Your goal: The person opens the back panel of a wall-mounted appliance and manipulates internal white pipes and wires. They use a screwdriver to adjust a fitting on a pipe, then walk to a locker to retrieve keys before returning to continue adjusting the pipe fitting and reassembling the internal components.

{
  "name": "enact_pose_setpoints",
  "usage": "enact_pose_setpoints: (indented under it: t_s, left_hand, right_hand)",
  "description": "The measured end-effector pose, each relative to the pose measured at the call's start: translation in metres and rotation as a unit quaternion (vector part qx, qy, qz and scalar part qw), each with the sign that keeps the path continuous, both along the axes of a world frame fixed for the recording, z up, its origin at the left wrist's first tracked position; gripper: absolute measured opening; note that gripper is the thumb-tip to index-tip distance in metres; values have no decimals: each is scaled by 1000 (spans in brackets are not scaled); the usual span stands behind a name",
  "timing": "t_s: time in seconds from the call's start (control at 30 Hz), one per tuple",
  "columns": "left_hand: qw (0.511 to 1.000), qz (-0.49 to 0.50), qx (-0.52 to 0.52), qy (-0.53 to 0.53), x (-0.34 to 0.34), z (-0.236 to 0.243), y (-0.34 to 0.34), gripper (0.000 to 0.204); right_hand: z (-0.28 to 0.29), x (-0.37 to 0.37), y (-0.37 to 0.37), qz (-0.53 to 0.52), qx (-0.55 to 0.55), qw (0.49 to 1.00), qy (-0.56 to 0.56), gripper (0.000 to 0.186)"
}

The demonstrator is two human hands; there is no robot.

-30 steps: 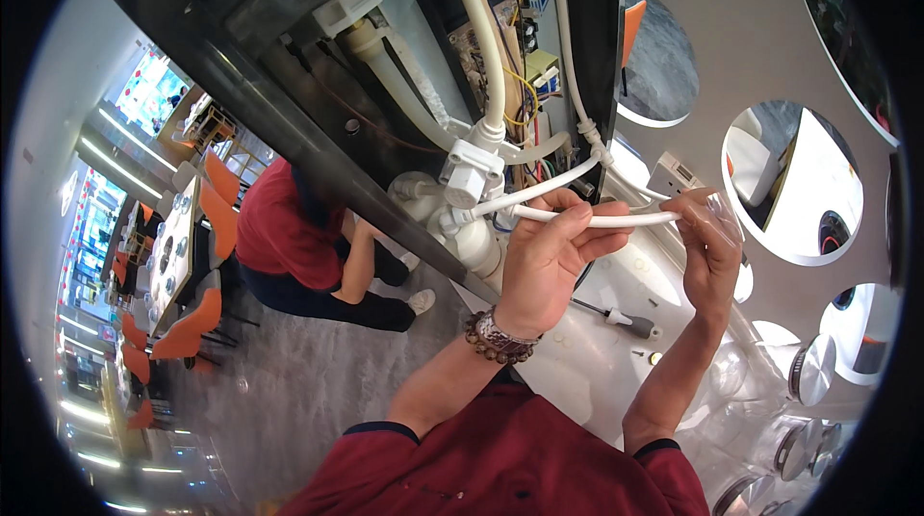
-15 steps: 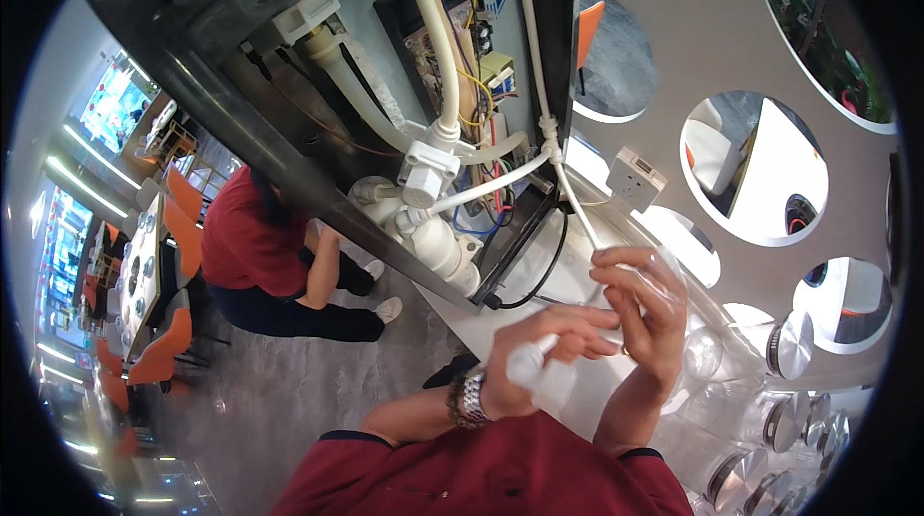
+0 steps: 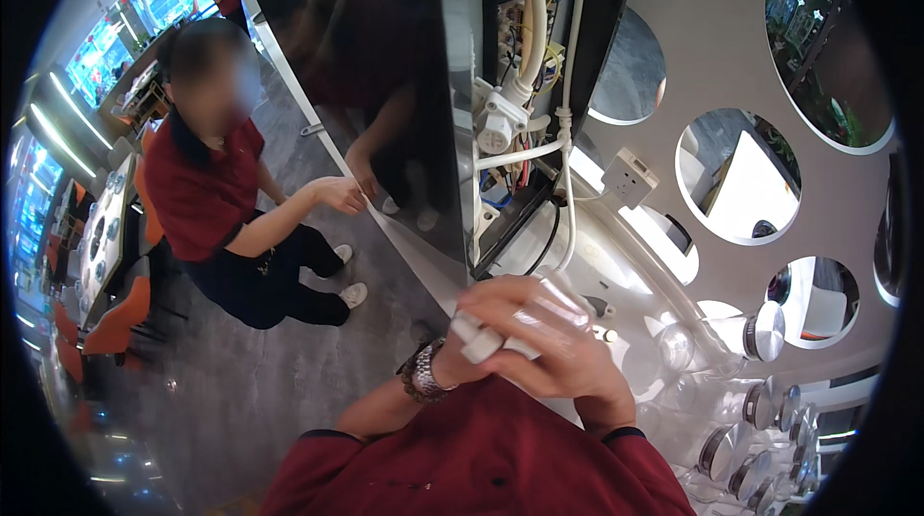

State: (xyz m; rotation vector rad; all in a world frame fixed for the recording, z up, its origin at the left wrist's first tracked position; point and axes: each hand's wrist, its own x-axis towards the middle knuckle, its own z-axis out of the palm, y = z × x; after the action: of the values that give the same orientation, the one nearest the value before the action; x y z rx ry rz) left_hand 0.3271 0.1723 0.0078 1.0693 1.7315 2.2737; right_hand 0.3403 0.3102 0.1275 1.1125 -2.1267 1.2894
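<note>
My two hands are together in front of my red shirt, partly smeared by motion. My left hand [image 3: 454, 362], with a beaded bracelet and a metal watch at the wrist, is closed around a white plastic fitting [image 3: 483, 339]. Its fingers are largely covered by my right hand [image 3: 568, 352], which is curled over from the other side. At the right fingers shows a clear plastic piece [image 3: 560, 301], shaped somewhat like a small cup; its exact kind cannot be told. Beyond the hands stands an opened machine, with white hoses [image 3: 531, 25] and a white pipe fitting [image 3: 500, 121] inside.
On the left a co-worker [image 3: 207, 179] in red reaches a hand to the pale edge beside the machine's glossy dark panel [image 3: 366, 83]. A socket box [image 3: 630, 177] sits on the ledge. Several clear jars with metal lids [image 3: 765, 331] stand at right, below a wall with round openings.
My hands have drawn together, the right one coming left toward the left. The view has turned, showing more dark panel and less of the interior. The co-worker, bent over before, stands more upright, arm extended.
</note>
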Motion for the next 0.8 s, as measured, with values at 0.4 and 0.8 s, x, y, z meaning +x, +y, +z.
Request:
enact_pose_setpoints:
  t_s: [0.4, 0.8]
  left_hand:
    - [996, 23, 18, -88, 11, -44, -75, 41]
    - [999, 39, 9, -4, -13, -25, -136, 32]
  right_hand:
    - [-40, -9, -82, 8, 15, 999, -45, 60]
    - [-39, -69, -118, 178, 156, 964, -122, 59]
